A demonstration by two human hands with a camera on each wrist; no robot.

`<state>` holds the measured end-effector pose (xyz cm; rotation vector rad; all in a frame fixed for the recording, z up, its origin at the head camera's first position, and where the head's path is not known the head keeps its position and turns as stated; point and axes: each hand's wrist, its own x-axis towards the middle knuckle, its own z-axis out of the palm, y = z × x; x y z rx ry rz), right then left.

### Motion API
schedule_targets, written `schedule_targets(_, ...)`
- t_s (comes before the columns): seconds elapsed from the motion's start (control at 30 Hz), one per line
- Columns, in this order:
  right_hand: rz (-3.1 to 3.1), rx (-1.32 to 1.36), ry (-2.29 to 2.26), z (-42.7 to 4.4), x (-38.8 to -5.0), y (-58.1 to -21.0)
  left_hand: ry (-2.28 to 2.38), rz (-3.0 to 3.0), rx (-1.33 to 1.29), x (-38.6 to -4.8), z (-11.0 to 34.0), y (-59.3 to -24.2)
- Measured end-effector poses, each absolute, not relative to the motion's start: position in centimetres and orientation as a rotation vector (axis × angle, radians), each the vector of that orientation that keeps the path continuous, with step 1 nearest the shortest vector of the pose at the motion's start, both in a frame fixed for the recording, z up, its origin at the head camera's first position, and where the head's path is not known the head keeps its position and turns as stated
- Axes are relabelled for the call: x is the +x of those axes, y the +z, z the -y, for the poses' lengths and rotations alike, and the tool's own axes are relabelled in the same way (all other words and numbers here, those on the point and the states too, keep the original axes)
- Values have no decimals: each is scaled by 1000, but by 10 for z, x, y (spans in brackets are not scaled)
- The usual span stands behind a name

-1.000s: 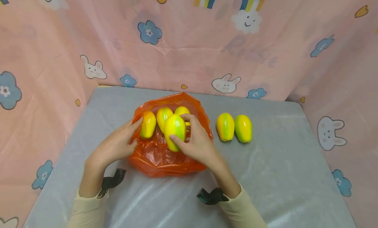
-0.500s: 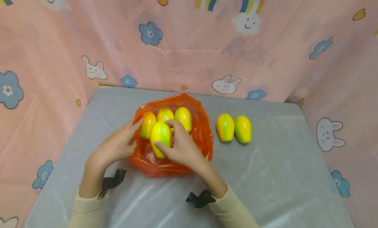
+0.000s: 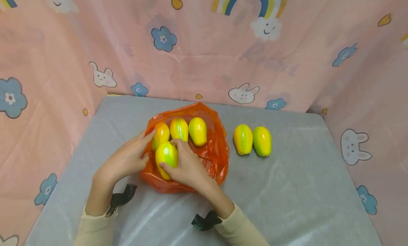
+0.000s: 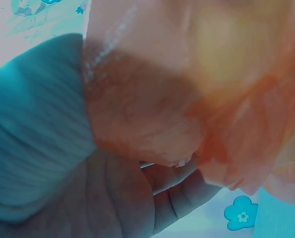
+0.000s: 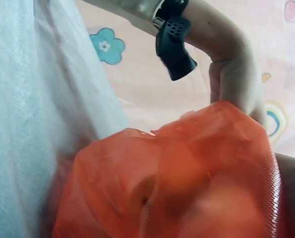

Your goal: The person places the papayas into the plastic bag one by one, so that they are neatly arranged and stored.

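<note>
An orange-red plastic bag [image 3: 211, 157] lies spread wide on the grey table in the head view. My left hand [image 3: 127, 157] holds its left edge, and in the left wrist view the plastic [image 4: 137, 109] covers part of that hand. My right hand [image 3: 188, 164] grips a shiny yellow-green papaya [image 3: 165, 156] with thumb and fingers, over the near left part of the bag. Three more fruits sit inside: a left papaya [image 3: 162, 132], a middle papaya [image 3: 179, 128] and a right papaya [image 3: 198, 131]. In the right wrist view, the bag [image 5: 187, 188] hides the right hand's fingers.
Two papayas, a striped one [image 3: 243, 139] and a greener one [image 3: 262, 141], stand side by side on the table [image 3: 302, 175], right of the bag. A pink patterned curtain [image 3: 197, 72] closes off the back and sides. Dark straps hang at both wrists.
My right hand has carried its papaya left and nearer me within the bag, uncovering the right papaya behind it. The left hand has stayed at the bag's left edge.
</note>
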<state>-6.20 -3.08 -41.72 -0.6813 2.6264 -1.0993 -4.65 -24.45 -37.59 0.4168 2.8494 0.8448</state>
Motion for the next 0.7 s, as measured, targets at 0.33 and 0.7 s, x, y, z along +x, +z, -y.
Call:
schedule_targets(0.33, -2563, -635, -1103, 37, -59, -431, 851, -2844, 437, -49, 238, -378)
schedule_targets(0.7, -2545, -669, -1032, 45, -61, -441, 830, -2857, 415, -46, 240, -379)
